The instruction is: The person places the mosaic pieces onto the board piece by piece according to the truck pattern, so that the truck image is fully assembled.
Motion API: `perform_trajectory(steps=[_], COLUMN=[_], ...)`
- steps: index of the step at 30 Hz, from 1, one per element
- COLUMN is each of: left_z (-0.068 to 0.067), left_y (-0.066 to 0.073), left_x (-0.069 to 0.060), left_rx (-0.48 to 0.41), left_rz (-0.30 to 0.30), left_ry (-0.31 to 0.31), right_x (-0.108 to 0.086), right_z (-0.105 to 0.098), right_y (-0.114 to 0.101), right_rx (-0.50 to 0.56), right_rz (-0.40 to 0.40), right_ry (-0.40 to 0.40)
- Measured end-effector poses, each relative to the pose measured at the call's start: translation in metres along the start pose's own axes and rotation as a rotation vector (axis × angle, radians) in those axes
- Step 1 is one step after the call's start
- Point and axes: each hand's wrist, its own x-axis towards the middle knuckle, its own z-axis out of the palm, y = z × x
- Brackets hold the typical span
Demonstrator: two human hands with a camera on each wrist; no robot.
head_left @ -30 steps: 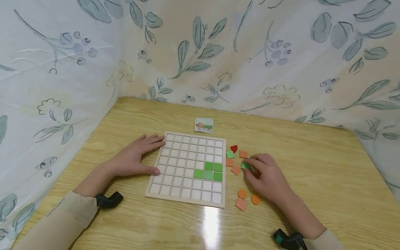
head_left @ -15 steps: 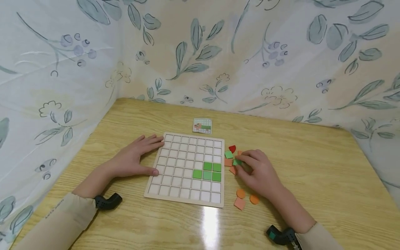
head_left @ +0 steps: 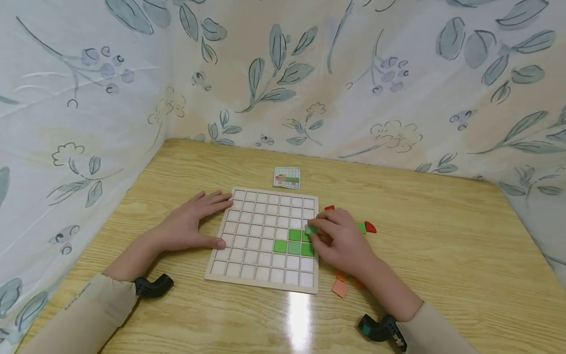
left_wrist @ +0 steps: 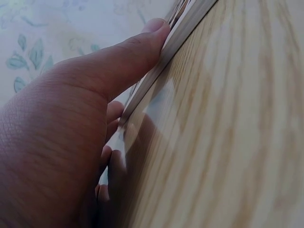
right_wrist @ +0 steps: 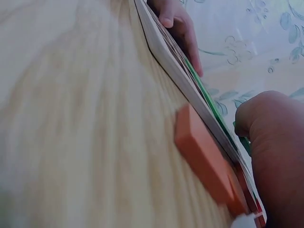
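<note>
Left hand (head_left: 183, 227) spread against left edge of grid board (head_left: 261, 283), mid-frame; right hand (head_left: 339, 242) pinching green square tile (head_left: 311, 229) over board's right side, five green tiles (head_left: 280, 246) seated, most cells (head_left: 252, 242) bare, salmon square (head_left: 339, 288) and red quarter-round (head_left: 370, 227) loose right of centre.

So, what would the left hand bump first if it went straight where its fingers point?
Probably the pale square wooden grid board; the left hand seems to be touching its left edge.
</note>
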Motion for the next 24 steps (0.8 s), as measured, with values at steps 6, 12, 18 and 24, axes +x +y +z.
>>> perform_trajectory(steps=[6, 12, 18, 24], left_z=[0.0, 0.0, -0.002, -0.002], left_y=[0.0, 0.0, 0.002, 0.002], left_x=[0.001, 0.001, 0.001, 0.001], left_rx=[0.002, 0.004, -0.004, 0.0], left_rz=[-0.005, -0.013, -0.018, -0.014], left_ry=[0.001, -0.003, -0.007, -0.005], right_x=[0.012, 0.024, 0.034, 0.041], right_z=[0.01, 0.017, 0.024, 0.03], right_y=[-0.007, -0.018, -0.025, -0.029], right_rx=[0.005, 0.016, 0.036, 0.02], right_rz=[-0.055, -0.061, -0.065, -0.05], right_ry=[-0.002, -0.045, -0.085, -0.14])
